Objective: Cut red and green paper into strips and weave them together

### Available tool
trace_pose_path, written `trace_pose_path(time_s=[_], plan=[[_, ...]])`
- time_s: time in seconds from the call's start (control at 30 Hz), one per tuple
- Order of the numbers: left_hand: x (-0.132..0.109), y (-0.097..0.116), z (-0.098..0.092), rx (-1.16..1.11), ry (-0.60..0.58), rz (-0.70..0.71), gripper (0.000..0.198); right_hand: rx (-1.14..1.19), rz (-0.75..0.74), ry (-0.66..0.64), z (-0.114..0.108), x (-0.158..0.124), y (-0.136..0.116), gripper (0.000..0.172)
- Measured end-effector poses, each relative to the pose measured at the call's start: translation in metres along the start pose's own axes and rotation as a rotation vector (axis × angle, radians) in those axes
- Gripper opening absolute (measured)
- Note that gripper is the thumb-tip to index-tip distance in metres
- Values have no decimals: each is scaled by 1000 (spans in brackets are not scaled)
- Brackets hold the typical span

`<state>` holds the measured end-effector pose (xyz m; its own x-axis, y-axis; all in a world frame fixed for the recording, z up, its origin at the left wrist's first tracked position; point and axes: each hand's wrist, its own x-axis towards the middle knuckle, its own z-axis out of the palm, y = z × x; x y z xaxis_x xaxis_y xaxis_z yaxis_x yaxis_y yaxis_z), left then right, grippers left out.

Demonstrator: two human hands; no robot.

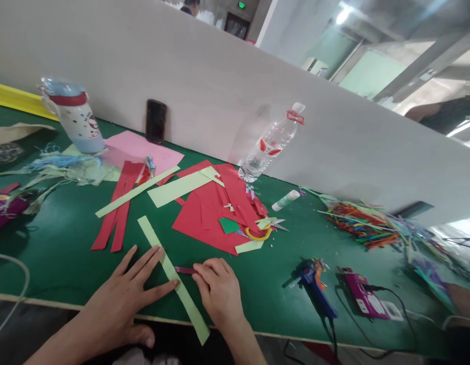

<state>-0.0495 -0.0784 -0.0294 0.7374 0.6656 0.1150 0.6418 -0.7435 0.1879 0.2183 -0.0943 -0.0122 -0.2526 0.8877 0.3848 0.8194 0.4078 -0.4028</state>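
Observation:
A long pale green paper strip (167,259) lies slantwise across the front of the table, its lower end reaching past the edge. My left hand (122,289) is spread open, with fingertips resting on the strip. Just right of the strip, my right hand (218,289) pinches a slim purple stick-like tool (185,270), whose tip is close to the strip's edge. What kind of tool it is cannot be made out. Beyond my hands are red paper strips (120,213), another thin green strip (138,191) and red paper sheets (199,213).
Scissors (259,233) with yellow handles lie on the red paper. A glue stick (285,201), a blue glue gun (319,289) and a purple corded box (366,296) sit to the right. A water bottle (270,144), a phone (156,121) and a cup (77,119) stand along the wall.

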Motion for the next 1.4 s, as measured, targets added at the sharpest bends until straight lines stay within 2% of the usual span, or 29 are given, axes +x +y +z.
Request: trace_pose_path(time_s=[0.27,0.9,1.23,1.4], plan=[[0,0,-1,41,40,38,90,8,16,-4,0,1,3,18],[1,1,-3,-43,-53,-12,89,-10,18,6,4,3,3,18],[0,-1,0,-27,-23,4,86,-5,11,14,4,7,2,19],[0,1,-1,-26,-38,-19,91,-14,8,1,5,6,0,21]])
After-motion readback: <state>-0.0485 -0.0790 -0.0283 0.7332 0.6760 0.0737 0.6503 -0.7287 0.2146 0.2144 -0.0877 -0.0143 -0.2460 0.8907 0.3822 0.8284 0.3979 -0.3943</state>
